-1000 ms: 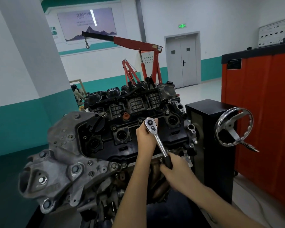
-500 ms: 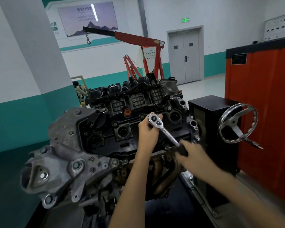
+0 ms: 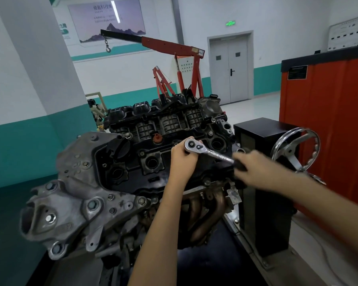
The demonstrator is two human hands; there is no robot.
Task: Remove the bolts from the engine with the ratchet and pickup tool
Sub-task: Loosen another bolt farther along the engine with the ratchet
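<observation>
Ratchet (image 3: 212, 153) chrome | left hand (image 3: 183, 162) grips round head | right hand (image 3: 254, 169) grips black handle

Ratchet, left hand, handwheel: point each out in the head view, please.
ratchet (image 3: 215, 155): head view, on its chrome shank.
left hand (image 3: 183, 162): head view, on the back of the hand.
handwheel (image 3: 290, 152): head view, on a spoke near the hub.
</observation>
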